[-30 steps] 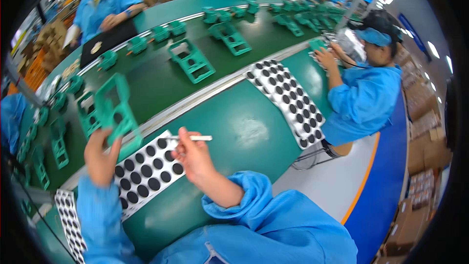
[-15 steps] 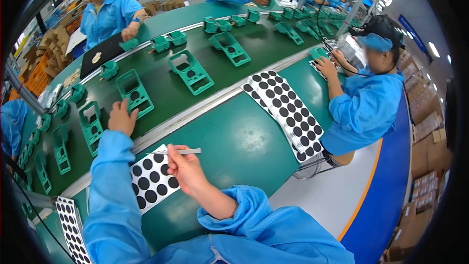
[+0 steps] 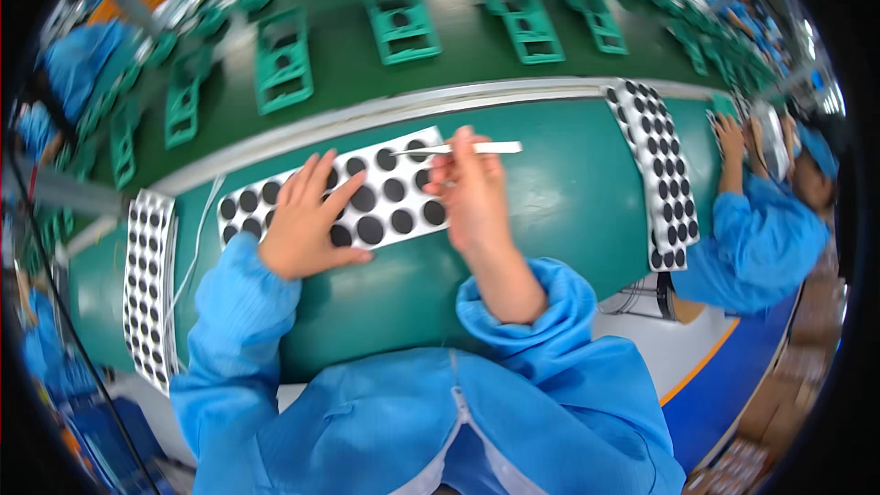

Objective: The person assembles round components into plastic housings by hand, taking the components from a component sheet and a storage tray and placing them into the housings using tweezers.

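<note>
A white sheet with rows of black round stickers [image 3: 383,208] lies on the green table in front of me. My left hand [image 3: 307,227] rests spread over its left part, palm down, covering some of the dots. In my right hand [image 3: 478,202], thin metal tweezers [image 3: 500,148] are pinched between thumb and fingers. Their fine tip points left, by a dot in the sheet's upper row; whether it touches the dot I cannot tell. The hand hides part of the sheet's right end.
Green plastic frames [image 3: 401,23] stand along a dark green belt beyond a metal rail [image 3: 367,114]. Stacks of dotted sheets lie at the right [image 3: 655,174] and left [image 3: 148,284]. A white cable [image 3: 194,247] runs beside the left stack. A co-worker [image 3: 756,238] sits at right.
My left hand has left a green frame on the belt and now lies on the dotted sheet. The tweezers stay in my right hand, over the sheet. The view has turned.
</note>
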The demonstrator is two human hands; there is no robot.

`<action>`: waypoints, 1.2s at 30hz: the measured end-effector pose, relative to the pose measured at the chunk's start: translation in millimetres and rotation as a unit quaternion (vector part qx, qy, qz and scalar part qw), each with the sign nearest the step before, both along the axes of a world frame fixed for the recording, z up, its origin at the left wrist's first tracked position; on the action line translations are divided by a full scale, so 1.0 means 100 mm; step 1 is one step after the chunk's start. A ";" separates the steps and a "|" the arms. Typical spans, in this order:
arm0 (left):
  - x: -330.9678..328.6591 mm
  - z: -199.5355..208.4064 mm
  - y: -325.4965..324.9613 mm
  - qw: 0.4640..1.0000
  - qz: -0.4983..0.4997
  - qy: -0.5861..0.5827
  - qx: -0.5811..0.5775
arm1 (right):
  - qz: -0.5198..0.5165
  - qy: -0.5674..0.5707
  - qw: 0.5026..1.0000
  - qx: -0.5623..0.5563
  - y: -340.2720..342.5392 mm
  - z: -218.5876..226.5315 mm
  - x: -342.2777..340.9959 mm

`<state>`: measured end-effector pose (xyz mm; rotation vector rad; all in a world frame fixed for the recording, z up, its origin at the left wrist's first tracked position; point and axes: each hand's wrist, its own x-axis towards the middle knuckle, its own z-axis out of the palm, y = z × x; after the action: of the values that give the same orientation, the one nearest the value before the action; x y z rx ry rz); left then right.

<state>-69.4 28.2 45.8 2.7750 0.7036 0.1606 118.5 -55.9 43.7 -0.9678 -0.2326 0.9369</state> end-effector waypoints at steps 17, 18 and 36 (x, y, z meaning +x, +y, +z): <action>-0.19 -0.30 -0.07 0.985 0.012 -0.171 0.028 | 0.152 -0.293 0.940 -0.089 0.18 -0.18 -0.08; -0.18 -0.31 -0.06 0.985 0.015 -0.171 0.032 | 0.152 -0.293 0.939 -0.092 0.18 -0.18 -0.08; -0.16 -0.29 -0.02 0.983 0.037 -0.182 0.009 | 0.162 -0.286 0.938 -0.106 0.18 -0.29 -0.05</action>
<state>-85.1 26.1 17.2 2.6288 0.7097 0.6708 113.5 -37.5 14.5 -1.4220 -0.8169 0.9704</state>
